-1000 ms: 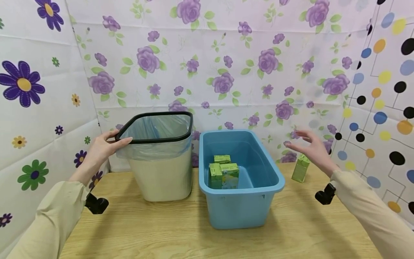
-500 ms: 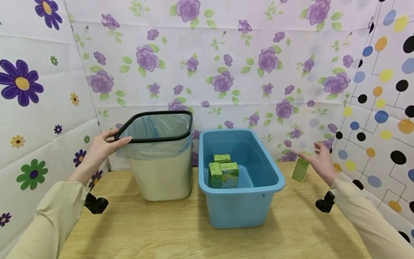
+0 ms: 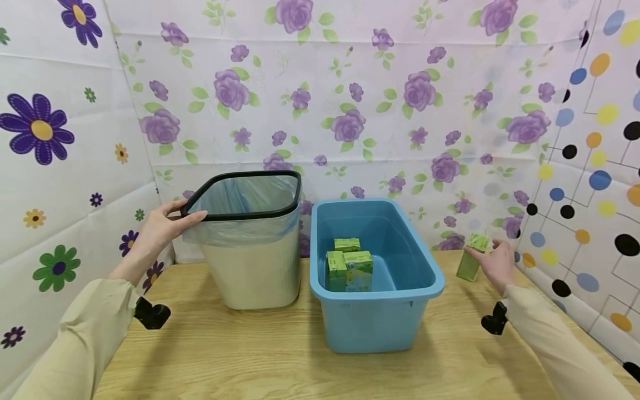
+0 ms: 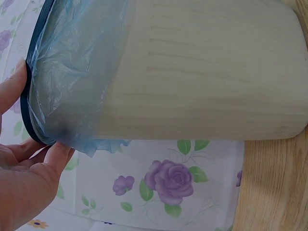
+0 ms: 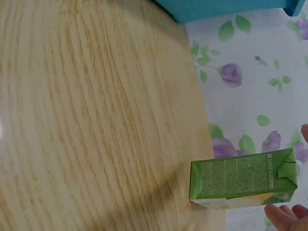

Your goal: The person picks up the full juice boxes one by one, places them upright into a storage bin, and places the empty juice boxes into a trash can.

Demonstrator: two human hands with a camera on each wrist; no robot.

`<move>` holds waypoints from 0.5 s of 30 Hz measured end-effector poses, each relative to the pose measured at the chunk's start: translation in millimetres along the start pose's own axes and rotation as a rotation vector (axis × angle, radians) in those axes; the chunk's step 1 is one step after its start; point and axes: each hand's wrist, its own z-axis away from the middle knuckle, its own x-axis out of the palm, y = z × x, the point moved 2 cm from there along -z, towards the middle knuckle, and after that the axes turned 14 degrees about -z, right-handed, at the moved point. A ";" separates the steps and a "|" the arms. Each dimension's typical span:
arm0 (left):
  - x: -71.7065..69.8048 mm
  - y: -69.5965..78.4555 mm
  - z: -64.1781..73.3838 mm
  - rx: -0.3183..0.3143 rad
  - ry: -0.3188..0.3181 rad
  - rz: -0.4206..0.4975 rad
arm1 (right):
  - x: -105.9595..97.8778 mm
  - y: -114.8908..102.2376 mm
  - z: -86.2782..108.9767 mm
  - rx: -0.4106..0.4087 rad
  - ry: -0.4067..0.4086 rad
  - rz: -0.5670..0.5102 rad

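My left hand (image 3: 162,228) grips the black rim of a cream trash bin (image 3: 255,272) at its left corner. A bluish clear bag (image 4: 77,72) lines the bin and folds over its outside. At the far right of the table stands a green drink carton (image 3: 469,268), upright. My right hand (image 3: 497,264) is at its top, thumb and fingers on either side. In the right wrist view, the fingertips (image 5: 281,216) lie close to the carton, and a gap shows on the other side. Several similar green cartons (image 3: 357,272) sit inside a blue plastic tub (image 3: 372,328).
The tub stands mid-table, just right of the bin. Wood-grain tabletop (image 3: 240,355) extends in front of both. A flower-print cloth (image 3: 280,83) hangs directly behind the table, with patterned cloths along the left and right sides.
My right hand has moved down and come in around the top of the standing carton. My left hand stays on the bin's rim. The bin, tub and cartons have not moved.
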 end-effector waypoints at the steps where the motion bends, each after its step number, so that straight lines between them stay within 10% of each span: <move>1: 0.1 0.0 0.3 0.001 0.003 0.002 | 1.3 0.9 -0.4 0.011 0.003 -0.001; 15: -0.5 0.0 0.0 -0.008 0.010 0.016 | 14.3 3.4 -11.3 0.157 0.039 -0.015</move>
